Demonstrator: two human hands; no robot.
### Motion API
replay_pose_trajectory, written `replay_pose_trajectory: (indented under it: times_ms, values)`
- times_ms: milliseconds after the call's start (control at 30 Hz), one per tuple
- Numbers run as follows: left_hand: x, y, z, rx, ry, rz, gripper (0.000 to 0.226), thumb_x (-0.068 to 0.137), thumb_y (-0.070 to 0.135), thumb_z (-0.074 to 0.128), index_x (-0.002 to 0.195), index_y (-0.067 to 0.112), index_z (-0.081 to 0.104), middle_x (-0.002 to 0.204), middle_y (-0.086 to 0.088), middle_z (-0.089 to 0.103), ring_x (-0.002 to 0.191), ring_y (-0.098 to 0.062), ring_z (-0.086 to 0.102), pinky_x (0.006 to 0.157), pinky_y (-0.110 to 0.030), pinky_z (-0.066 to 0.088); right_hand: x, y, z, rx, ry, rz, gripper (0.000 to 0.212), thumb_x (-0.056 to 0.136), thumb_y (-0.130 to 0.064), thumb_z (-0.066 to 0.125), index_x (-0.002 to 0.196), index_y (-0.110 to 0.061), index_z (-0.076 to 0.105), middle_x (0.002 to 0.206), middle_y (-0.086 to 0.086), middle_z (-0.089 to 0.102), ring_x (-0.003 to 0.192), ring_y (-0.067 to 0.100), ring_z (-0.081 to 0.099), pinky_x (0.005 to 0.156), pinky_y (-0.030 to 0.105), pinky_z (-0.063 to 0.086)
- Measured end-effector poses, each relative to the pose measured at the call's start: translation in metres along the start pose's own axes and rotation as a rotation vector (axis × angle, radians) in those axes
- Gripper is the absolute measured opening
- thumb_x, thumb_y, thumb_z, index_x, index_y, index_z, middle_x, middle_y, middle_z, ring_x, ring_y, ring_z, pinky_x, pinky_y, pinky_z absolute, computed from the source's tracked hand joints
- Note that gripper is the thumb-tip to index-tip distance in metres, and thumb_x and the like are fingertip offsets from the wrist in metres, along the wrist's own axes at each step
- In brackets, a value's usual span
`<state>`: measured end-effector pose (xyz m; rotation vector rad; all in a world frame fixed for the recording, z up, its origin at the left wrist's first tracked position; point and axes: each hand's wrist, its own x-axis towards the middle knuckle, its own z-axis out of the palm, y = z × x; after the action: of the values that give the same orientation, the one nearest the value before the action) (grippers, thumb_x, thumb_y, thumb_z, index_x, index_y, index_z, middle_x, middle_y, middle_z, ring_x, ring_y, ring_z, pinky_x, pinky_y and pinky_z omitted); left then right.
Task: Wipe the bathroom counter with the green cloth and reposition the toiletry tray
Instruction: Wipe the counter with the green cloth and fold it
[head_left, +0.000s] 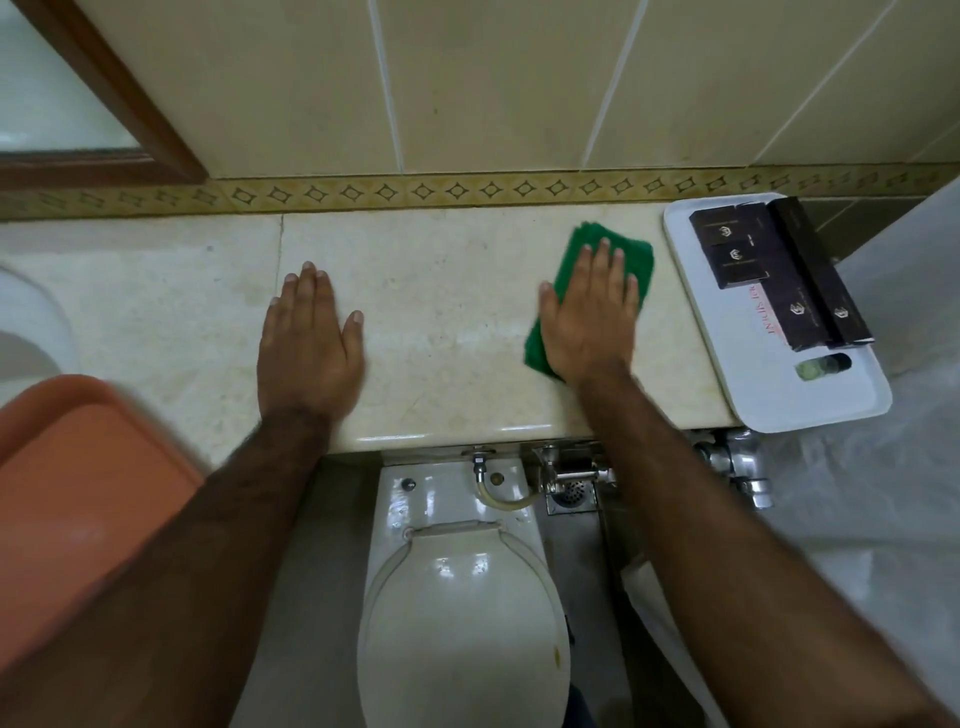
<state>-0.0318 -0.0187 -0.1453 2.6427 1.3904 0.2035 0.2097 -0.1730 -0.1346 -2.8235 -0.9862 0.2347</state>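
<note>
The green cloth (631, 257) lies flat on the beige marble counter (441, 312), right of centre. My right hand (589, 317) presses down on it with flat, spread fingers, covering most of the cloth. My left hand (309, 348) rests palm down on the bare counter further left, holding nothing. The white toiletry tray (826, 400) sits at the counter's right end, its front corner overhanging the edge. It carries several dark boxes (779, 270) and a small greenish item (823, 366).
A white toilet (457, 613) with its lid down stands below the counter, between my arms. Chrome valves (571, 475) sit under the counter edge. An orange tray or lid (78, 493) is at the lower left, a sink rim (31, 312) at far left, a mirror frame (130, 114) above.
</note>
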Motion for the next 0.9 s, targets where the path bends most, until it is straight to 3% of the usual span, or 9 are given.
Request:
replay_pose_trajectory:
  times_ms: [100, 200, 300, 400, 433, 500, 600, 700, 900]
  values:
    - [0.002, -0.001, 0.002, -0.039, -0.003, -0.004, 0.066, 0.108, 0.044, 0.024, 0.163, 0.008, 0.019, 0.171, -0.008, 0.016, 0.158, -0.023, 0.013, 0.128, -0.040, 0.011, 0.025, -0.049, 0.006, -0.029, -0.026, -0.125, 0.075, 0.107, -0.051, 0.017, 0.164, -0.005, 0.006, 0.174, 0.016, 0.004, 0.161, 0.032, 0.002, 0.130, 0.050, 0.004]
    - [0.003, -0.006, 0.000, -0.229, 0.019, -0.034, 0.064, 0.108, 0.044, 0.024, 0.163, 0.011, 0.024, 0.170, -0.005, 0.021, 0.157, -0.018, 0.017, 0.128, -0.036, 0.011, -0.004, -0.091, 0.019, -0.022, -0.044, -0.391, 0.075, 0.106, -0.051, 0.021, 0.164, -0.005, 0.009, 0.173, 0.016, 0.010, 0.160, 0.032, 0.007, 0.129, 0.050, 0.006]
    - [0.001, -0.010, -0.006, -0.527, 0.087, -0.129, 0.061, 0.108, 0.045, 0.028, 0.162, 0.016, 0.031, 0.167, 0.000, 0.030, 0.154, -0.012, 0.026, 0.125, -0.029, 0.017, -0.042, -0.104, 0.024, -0.017, -0.120, -0.716, 0.078, 0.104, -0.056, 0.027, 0.164, -0.008, 0.016, 0.173, 0.011, 0.014, 0.160, 0.027, 0.009, 0.129, 0.050, 0.010]
    - [-0.001, -0.010, -0.019, -0.595, 0.068, -0.169, 0.058, 0.109, 0.044, 0.034, 0.160, 0.017, 0.035, 0.165, 0.001, 0.034, 0.153, -0.014, 0.030, 0.125, -0.030, 0.020, -0.051, -0.098, -0.001, 0.055, -0.269, -0.819, 0.075, 0.105, -0.056, 0.035, 0.164, -0.012, 0.023, 0.174, 0.007, 0.015, 0.161, 0.022, 0.008, 0.130, 0.045, 0.007]
    - [0.001, -0.008, -0.022, -0.582, 0.030, -0.177, 0.058, 0.109, 0.045, 0.036, 0.160, 0.018, 0.035, 0.165, 0.001, 0.035, 0.152, -0.016, 0.030, 0.124, -0.032, 0.021, -0.050, -0.094, -0.011, 0.113, -0.310, -0.787, 0.071, 0.105, -0.052, 0.041, 0.162, -0.012, 0.029, 0.172, 0.007, 0.021, 0.160, 0.023, 0.013, 0.130, 0.043, 0.010]
    - [0.010, 0.000, -0.031, -0.551, -0.038, -0.172, 0.060, 0.105, 0.048, 0.046, 0.159, 0.020, 0.039, 0.161, -0.001, 0.042, 0.149, -0.020, 0.036, 0.122, -0.037, 0.027, -0.054, -0.078, -0.027, 0.196, -0.243, -0.613, 0.058, 0.101, -0.041, 0.057, 0.151, -0.014, 0.048, 0.159, 0.007, 0.045, 0.150, 0.026, 0.036, 0.123, 0.040, 0.029]
    - [0.027, 0.025, -0.040, -0.438, -0.141, -0.055, 0.068, 0.098, 0.049, 0.060, 0.156, 0.018, 0.043, 0.150, -0.006, 0.055, 0.135, -0.024, 0.051, 0.115, -0.041, 0.040, -0.072, -0.053, -0.040, 0.173, -0.130, -0.253, 0.042, 0.089, -0.043, 0.073, 0.120, -0.014, 0.069, 0.117, 0.005, 0.067, 0.111, 0.024, 0.061, 0.093, 0.039, 0.053]
    - [0.046, 0.051, -0.040, -0.157, -0.225, -0.056, 0.060, 0.094, 0.046, 0.066, 0.142, 0.012, 0.058, 0.136, -0.012, 0.062, 0.124, -0.029, 0.057, 0.108, -0.041, 0.046, -0.090, -0.048, -0.041, 0.188, -0.265, -0.087, 0.044, 0.085, -0.046, 0.078, 0.113, -0.013, 0.073, 0.106, 0.005, 0.073, 0.095, 0.024, 0.070, 0.083, 0.036, 0.059]
    - [0.041, 0.047, -0.054, -0.242, -0.343, -0.207, 0.045, 0.092, 0.039, 0.071, 0.125, 0.009, 0.066, 0.120, -0.009, 0.069, 0.106, -0.025, 0.065, 0.087, -0.032, 0.052, -0.089, -0.054, -0.046, 0.306, -0.254, 0.038, 0.016, 0.086, -0.023, 0.078, 0.098, -0.014, 0.075, 0.096, 0.001, 0.074, 0.087, 0.020, 0.069, 0.076, 0.030, 0.055]
